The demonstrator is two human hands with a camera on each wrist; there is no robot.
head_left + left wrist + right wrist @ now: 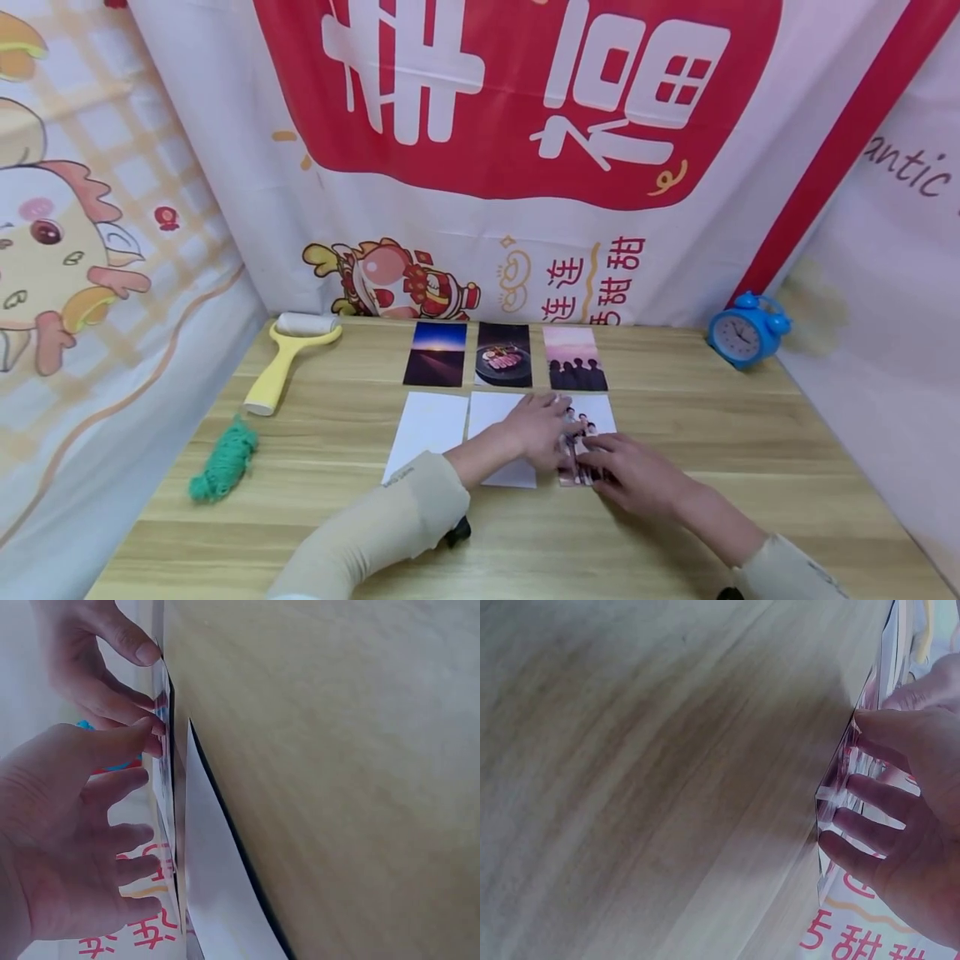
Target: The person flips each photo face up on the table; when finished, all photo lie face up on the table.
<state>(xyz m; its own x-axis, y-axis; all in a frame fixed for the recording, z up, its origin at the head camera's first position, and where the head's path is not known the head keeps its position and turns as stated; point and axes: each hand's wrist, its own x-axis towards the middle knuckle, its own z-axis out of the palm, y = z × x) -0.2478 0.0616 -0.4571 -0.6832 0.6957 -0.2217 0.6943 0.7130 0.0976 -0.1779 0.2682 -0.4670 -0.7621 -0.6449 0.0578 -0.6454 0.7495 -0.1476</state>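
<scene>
On the wooden table, a photo of several people (573, 450) lies over a white card (600, 410) at the right of the lower row. My left hand (542, 429) rests on the photo's left side, fingers spread and slightly bent. My right hand (641, 477) touches its right side with extended fingers. Both hands partly cover the picture. In the left wrist view the left hand (75, 840) has its fingertips at the card edge, across from the right hand (97, 671). The right wrist view shows the right hand's fingertips (840, 817) on the glossy photo.
Two white cards (427, 425) (498, 408) lie to the left. Behind stand in a row a sunset picture (435, 354), a food picture (503, 357) and a silhouette picture (575, 358). A yellow-handled roller (273, 375) and green cord (225, 461) are left; a blue alarm clock (742, 333) is back right.
</scene>
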